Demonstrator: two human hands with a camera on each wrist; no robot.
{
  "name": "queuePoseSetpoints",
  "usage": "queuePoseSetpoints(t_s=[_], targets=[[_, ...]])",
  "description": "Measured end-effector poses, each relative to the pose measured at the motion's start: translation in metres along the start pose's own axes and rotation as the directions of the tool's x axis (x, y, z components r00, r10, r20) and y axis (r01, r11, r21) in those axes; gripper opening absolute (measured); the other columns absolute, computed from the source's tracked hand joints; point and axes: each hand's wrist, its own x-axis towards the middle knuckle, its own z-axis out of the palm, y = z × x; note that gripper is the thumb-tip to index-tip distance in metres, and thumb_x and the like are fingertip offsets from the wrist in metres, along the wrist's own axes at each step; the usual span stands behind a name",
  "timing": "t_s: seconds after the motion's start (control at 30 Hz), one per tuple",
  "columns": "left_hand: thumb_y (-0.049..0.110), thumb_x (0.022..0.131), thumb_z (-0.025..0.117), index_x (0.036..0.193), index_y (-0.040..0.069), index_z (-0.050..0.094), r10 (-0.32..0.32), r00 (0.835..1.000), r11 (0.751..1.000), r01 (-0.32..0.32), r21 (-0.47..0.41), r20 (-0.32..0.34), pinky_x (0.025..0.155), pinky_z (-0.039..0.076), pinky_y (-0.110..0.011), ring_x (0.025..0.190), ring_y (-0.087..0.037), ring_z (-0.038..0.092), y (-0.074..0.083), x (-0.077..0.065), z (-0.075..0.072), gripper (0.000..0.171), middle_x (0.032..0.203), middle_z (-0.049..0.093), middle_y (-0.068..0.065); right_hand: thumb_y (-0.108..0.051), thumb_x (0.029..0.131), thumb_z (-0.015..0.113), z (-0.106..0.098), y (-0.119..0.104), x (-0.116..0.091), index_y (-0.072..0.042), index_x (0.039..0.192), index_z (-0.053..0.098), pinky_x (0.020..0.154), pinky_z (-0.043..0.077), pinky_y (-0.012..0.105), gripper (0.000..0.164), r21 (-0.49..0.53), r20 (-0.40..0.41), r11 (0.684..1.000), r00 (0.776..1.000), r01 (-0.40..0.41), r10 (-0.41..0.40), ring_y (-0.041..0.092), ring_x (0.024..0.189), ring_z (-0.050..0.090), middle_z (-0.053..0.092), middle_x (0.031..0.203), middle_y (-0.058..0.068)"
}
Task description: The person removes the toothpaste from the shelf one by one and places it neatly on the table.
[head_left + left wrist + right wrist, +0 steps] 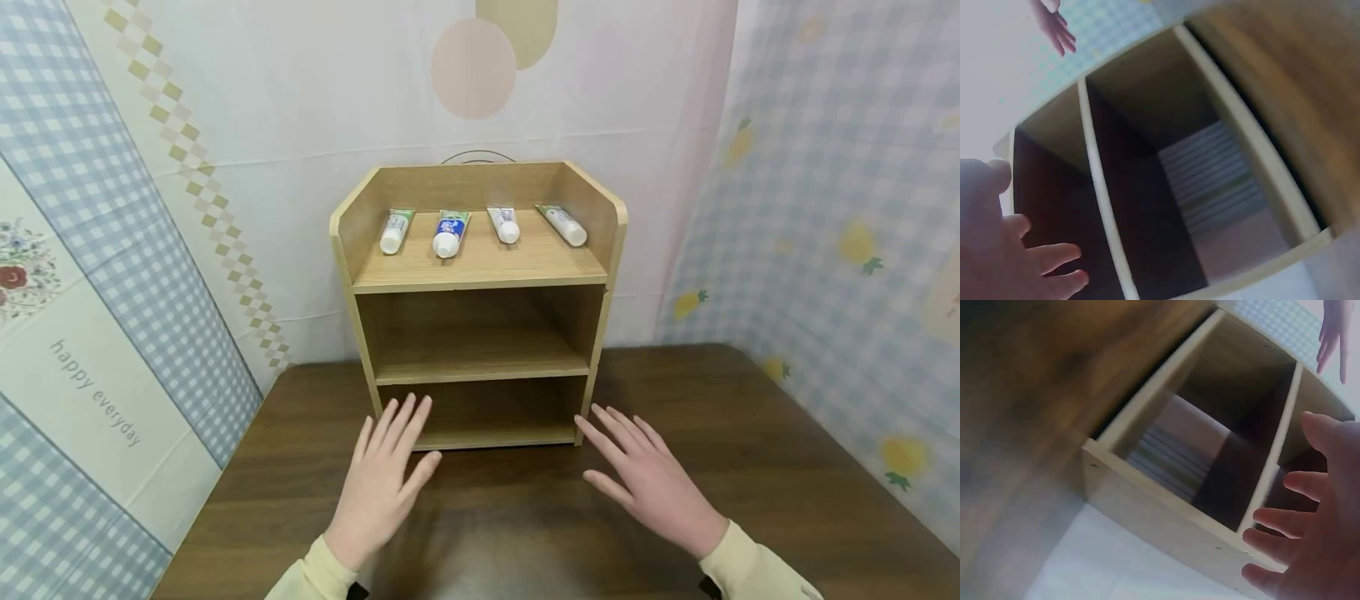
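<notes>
A small wooden shelf unit point(480, 283) stands at the back of the table. On its top board lie a green-and-white tube point(396, 231), a blue-and-white tube point(451, 233), a smaller white tube point(504, 224) and another white tube point(562, 224) by the right side wall, their caps toward me. My left hand point(381, 483) is held out in front of the unit's lower left, fingers spread and nothing in it. At the lower right, my right hand point(645, 479) is likewise spread and holds nothing. Both wrist views show the fingers before the unit's open compartments.
Below the top board are a middle shelf point(480, 354) and a bottom board point(495, 436). The dark wooden table point(480, 533) extends to both sides of the unit. Patterned cloth point(300, 92) hangs behind, with a checked cloth point(825, 208) along the right.
</notes>
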Motion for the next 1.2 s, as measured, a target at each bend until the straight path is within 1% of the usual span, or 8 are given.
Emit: queuePoseSetpoints(t_s=[0.13,0.23,0.33,0.43,0.6,0.9,1.03,1.2], targets=[[0.035,0.096,0.054,0.155,0.023,0.024,-0.011,0.994,0.999,0.006,-0.045,-0.112,0.117,0.014,-0.055,0.146,-0.033,0.027,-0.006,0.012,-0.015,0.067,0.158,0.033,-0.009,-0.034,0.084,0.071,-0.01,-0.001,0.013,-0.021,0.147,0.043,0.108,0.029,0.048,0.07,0.007,-0.038,0.999,0.999,0.037,-0.037,0.033,0.132,0.047,0.048,0.146,0.012],[0.031,0.096,0.055,0.155,0.021,0.024,-0.041,0.983,0.996,0.026,-0.088,-0.181,0.117,0.014,-0.056,0.146,-0.035,0.026,-0.011,0.02,-0.028,0.067,0.158,0.033,-0.011,-0.029,0.085,0.072,-0.02,-0.002,0.024,-0.02,0.146,0.044,0.104,0.035,0.053,0.068,0.059,-0.053,0.997,0.997,0.053,-0.049,0.035,0.131,0.047,0.047,0.146,0.013],[0.028,0.097,0.055,0.156,0.023,0.021,-0.077,0.973,0.991,0.05,-0.126,-0.216,0.117,0.014,-0.058,0.147,-0.035,0.024,-0.014,0.027,-0.039,0.068,0.159,0.03,-0.01,-0.027,0.087,0.071,-0.029,-0.004,0.034,-0.021,0.146,0.044,0.103,0.036,0.055,0.066,0.116,-0.055,0.991,0.997,0.067,-0.061,0.034,0.133,0.044,0.045,0.147,0.012],[0.027,0.098,0.054,0.156,0.022,0.018,-0.109,0.965,0.984,0.071,-0.163,-0.24,0.117,0.014,-0.059,0.147,-0.036,0.022,-0.018,0.032,-0.048,0.069,0.161,0.026,-0.009,-0.027,0.088,0.069,-0.036,-0.007,0.045,-0.021,0.147,0.042,0.102,0.036,0.055,0.065,0.132,-0.059,0.987,0.995,0.094,-0.087,0.033,0.135,0.042,0.044,0.148,0.012],[0.024,0.099,0.053,0.157,0.023,0.013,-0.14,0.945,0.969,0.07,-0.236,-0.295,0.115,0.018,-0.059,0.148,-0.036,0.021,-0.025,0.045,-0.059,0.071,0.162,0.023,-0.009,-0.021,0.084,0.074,-0.046,-0.012,0.067,-0.017,0.147,0.043,0.101,0.038,0.056,0.07,0.122,-0.129,0.981,0.983,0.15,-0.134,0.032,0.134,0.044,0.045,0.147,0.013],[0.035,0.099,0.05,0.156,0.034,0.004,-0.236,0.933,0.906,0.109,-0.41,-0.273,0.115,0.024,-0.057,0.148,-0.028,0.024,-0.03,0.081,-0.068,0.073,0.162,0.02,-0.003,-0.018,0.086,0.071,-0.065,-0.021,0.106,-0.015,0.145,0.044,0.1,0.04,0.055,0.065,0.144,-0.231,0.97,0.96,0.195,-0.158,0.032,0.132,0.046,0.048,0.144,0.014],[0.037,0.099,0.05,0.156,0.036,-0.001,-0.269,0.93,0.879,0.131,-0.459,-0.251,0.112,0.028,-0.058,0.145,-0.031,0.03,-0.032,0.091,-0.066,0.076,0.161,0.023,-0.009,-0.019,0.086,0.07,-0.069,-0.025,0.12,-0.014,0.143,0.047,0.099,0.042,0.053,0.061,0.125,-0.266,0.965,0.944,0.232,-0.192,0.031,0.128,0.049,0.052,0.139,0.014],[0.038,0.099,0.049,0.153,0.043,-0.005,-0.295,0.933,0.848,0.156,-0.506,-0.207,0.107,0.034,-0.061,0.137,-0.039,0.039,-0.035,0.099,-0.068,0.077,0.158,0.027,-0.013,-0.02,0.088,0.068,-0.074,-0.031,0.14,-0.013,0.14,0.049,0.096,0.044,0.05,0.056,0.101,-0.285,0.958,0.93,0.269,-0.232,0.029,0.124,0.052,0.056,0.134,0.013]])
